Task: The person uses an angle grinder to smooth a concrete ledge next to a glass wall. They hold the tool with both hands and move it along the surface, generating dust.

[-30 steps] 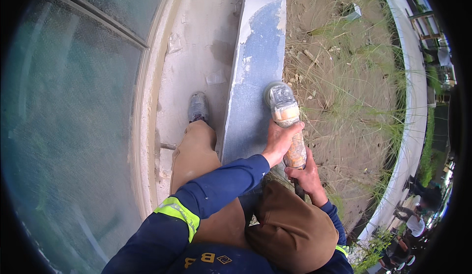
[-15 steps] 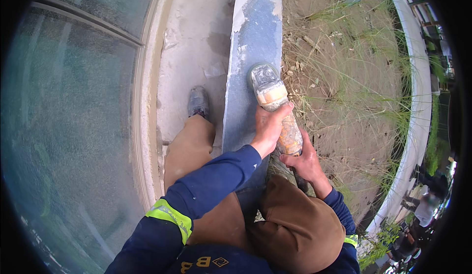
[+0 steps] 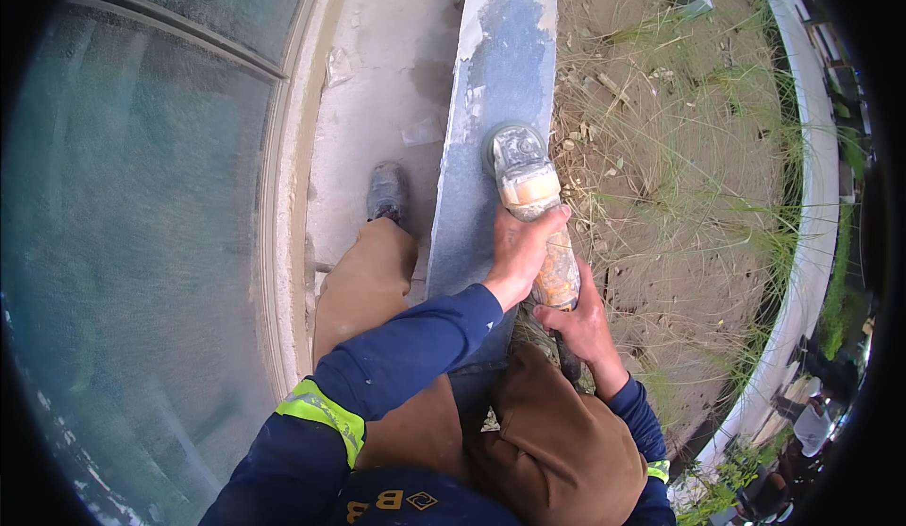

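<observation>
A dust-caked angle grinder (image 3: 530, 188) with faded yellow-orange showing through rests its round disc end on a long blue-grey ledge (image 3: 500, 83). My left hand (image 3: 522, 254) is wrapped round the front of its body, just behind the head, thumb across the top. Farther back, my right hand (image 3: 580, 318) grips the rear end of the grinder, where a dark cord or handle end hangs down near my knee. The ledge has whitish, peeling patches toward its far end. The disc itself is mostly hidden beneath the grinder's head.
Left of the ledge runs a dusty concrete strip (image 3: 377, 83) where my shoe (image 3: 388, 192) stands, beside a large framed glass pane (image 3: 170, 177). Sandy soil with grass tufts (image 3: 679, 167) lies on the right, bounded by a curved pale kerb (image 3: 819, 177).
The ledge and surroundings have shifted slightly right in view. The grinder has shifted a little with them, staying on the ledge, and both hands keep their grip.
</observation>
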Demonstrator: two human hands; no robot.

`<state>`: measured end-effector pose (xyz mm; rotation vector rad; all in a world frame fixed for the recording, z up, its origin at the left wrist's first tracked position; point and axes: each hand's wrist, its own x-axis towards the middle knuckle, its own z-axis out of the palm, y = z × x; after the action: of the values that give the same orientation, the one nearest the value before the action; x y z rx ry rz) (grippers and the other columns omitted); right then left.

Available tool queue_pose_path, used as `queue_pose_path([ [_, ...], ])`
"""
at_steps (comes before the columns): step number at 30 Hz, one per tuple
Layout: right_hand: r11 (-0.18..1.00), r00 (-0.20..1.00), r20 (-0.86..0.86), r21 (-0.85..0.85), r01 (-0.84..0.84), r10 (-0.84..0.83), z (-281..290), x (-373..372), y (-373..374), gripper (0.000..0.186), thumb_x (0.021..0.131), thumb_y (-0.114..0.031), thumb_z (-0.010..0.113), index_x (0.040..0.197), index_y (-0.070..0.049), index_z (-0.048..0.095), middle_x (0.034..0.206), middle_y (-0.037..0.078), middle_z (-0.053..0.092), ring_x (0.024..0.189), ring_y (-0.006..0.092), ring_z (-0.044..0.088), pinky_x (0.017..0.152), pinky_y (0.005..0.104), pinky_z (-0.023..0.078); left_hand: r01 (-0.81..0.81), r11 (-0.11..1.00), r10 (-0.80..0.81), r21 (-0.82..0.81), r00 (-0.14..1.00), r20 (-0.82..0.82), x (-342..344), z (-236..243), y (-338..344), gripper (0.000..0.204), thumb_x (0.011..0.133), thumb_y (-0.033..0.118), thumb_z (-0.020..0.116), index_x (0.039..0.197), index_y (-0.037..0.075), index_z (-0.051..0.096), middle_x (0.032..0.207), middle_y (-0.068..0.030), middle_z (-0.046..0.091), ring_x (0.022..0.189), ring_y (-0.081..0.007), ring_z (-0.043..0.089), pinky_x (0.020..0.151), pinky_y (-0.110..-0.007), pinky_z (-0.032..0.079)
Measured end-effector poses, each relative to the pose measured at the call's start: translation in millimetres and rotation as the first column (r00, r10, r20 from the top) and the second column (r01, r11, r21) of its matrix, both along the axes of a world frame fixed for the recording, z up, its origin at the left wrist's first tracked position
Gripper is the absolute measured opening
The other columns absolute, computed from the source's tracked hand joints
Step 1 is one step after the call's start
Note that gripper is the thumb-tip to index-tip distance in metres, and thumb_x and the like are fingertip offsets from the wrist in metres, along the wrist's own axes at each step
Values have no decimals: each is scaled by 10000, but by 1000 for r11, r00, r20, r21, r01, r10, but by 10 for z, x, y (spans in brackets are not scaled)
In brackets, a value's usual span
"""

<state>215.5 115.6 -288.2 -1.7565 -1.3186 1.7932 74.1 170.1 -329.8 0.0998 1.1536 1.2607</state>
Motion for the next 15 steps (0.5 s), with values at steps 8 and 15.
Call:
queue_pose_path([
  [8, 999, 998, 46, 12, -38, 38, 48, 185, 48, 936, 710, -170, 834, 1495, -16, 349, 1281, 177, 624, 1198, 258, 605, 1037, 386, 470, 29, 1000, -29, 10, 1000, -1, 149, 52, -29, 401, 875, 133, 759, 1216, 49, 565, 1049, -32, 645, 933, -125, 625, 828, -331, 523],
  [15, 995, 996, 8, 42, 91, -91, 95, 425, -307, 917, 716, -140, 847, 1476, 1, 352, 1293, 156, 595, 1195, 242, 584, 1045, 387, 463, 130, 990, -131, 60, 991, 2, 457, 103, -170, 458, 855, 126, 786, 1235, 42, 544, 1074, -39, 631, 963, -130, 611, 854, -342, 526],
])
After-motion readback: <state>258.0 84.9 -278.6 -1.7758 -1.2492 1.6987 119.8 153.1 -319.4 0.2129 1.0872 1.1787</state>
